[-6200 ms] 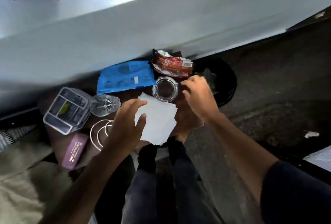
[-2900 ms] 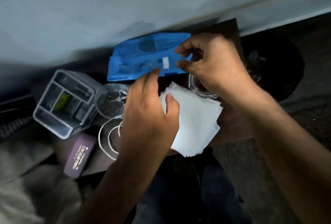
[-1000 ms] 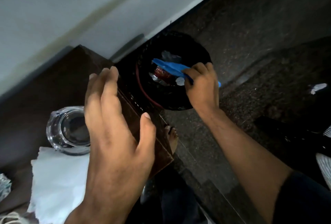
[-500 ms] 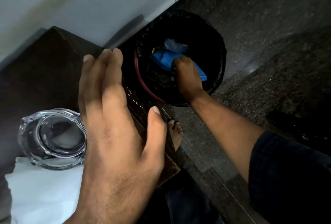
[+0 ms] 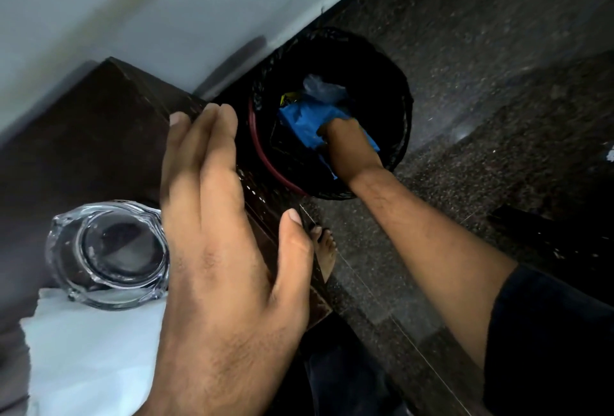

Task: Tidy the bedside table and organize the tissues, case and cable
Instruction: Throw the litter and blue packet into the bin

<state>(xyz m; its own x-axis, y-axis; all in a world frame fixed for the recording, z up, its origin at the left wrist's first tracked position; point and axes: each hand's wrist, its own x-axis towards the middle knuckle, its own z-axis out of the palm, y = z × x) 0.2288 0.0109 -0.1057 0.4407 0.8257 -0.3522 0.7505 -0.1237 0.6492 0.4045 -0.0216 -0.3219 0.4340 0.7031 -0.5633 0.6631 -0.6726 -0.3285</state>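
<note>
My right hand (image 5: 349, 146) reaches down inside the black waste bin (image 5: 398, 96) and presses on the blue wrapper (image 5: 302, 120), fingers curled on it. My left hand (image 5: 216, 249) hovers flat with fingers apart over the right edge of the dark wooden bedside table (image 5: 99, 136), holding nothing. A stack of white tissues (image 5: 86, 349) lies at the table's front left, partly under my left hand. The case and the cable are out of view.
A clear glass ashtray (image 5: 109, 253) sits on the table, touching the tissues' far edge. The bin stands on the dark speckled floor (image 5: 498, 50) against the white wall (image 5: 166, 0). My bare foot (image 5: 324, 249) shows beside the table. A crumpled clear plastic scrap (image 5: 319, 86) lies in the bin.
My right hand carried the blue wrapper from the table into the bin and has pushed it lower over the last second. The left hand stays above the table edge.
</note>
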